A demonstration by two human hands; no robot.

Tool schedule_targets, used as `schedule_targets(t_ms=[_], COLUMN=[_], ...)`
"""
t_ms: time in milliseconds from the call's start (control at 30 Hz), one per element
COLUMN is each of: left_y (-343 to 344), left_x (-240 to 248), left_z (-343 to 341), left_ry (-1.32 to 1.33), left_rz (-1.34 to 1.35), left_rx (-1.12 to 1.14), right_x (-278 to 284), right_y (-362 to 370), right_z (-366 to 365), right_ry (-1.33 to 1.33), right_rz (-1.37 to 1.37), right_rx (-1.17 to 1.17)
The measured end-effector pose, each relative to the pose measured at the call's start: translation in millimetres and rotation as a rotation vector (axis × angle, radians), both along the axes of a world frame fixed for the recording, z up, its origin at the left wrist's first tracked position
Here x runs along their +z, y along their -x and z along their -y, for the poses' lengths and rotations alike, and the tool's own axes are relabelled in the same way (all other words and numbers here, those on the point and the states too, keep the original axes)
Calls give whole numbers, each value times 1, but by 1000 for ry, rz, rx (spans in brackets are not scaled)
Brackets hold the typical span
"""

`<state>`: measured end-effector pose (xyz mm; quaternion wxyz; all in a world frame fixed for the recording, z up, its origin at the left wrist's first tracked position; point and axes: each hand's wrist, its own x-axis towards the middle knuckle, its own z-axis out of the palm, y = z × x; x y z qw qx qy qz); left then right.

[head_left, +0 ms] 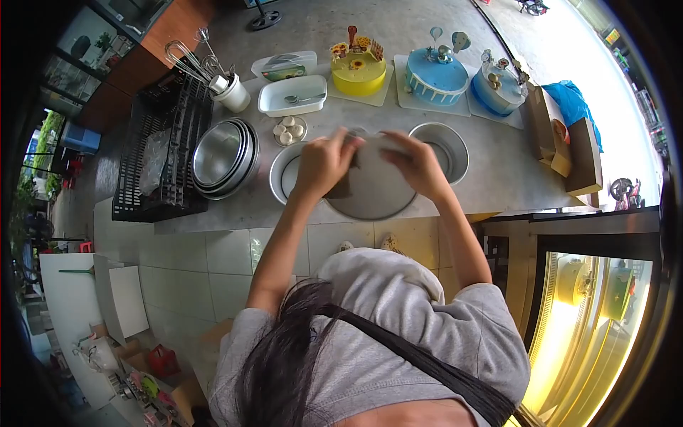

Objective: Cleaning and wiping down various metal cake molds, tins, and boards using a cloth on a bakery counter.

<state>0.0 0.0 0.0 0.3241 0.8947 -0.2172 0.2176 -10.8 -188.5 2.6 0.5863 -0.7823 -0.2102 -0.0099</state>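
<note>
A large round cake pan (378, 186), grey and partly blurred, is in front of me by the near table edge. At its far left side, my left hand (329, 162) is closed, thumb against fingers; what lies in the pinch is blurred. My right hand (420, 165) bends over the pan's far right side, its fingertips smeared by motion. A smaller round metal pan (461, 151) stands beyond my right wrist. Another metal pan (279, 171) is partly hidden behind my left hand and forearm. A small dish with pale round pieces (288, 131) sits behind that pan.
Nested metal bowls (217, 156) and a black crate (153, 153) occupy the left. Behind them are a whisk holder (232, 95) and white tray (292, 97). Yellow (358, 77) and blue (435, 75) decorated cakes line the far edge. Cardboard boxes (585, 160) stand right; a lit display case (590, 327) is nearer.
</note>
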Motion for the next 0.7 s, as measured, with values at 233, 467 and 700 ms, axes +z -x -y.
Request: schedule_targets(t_ms=[233, 467, 700], left_y=[-2, -13, -9], left_x=[-10, -14, -22], left_z=[-1, -9, 12], left_ry=[-76, 375, -20], left_rz=[40, 6, -162], left_rx=[57, 149, -257], right_x=[-18, -55, -11], right_y=[-5, -1, -8], right_z=[-10, 5, -1], right_ry=[-41, -376, 271], right_rz=[-168, -236, -131], right_rx=[-66, -208, 246])
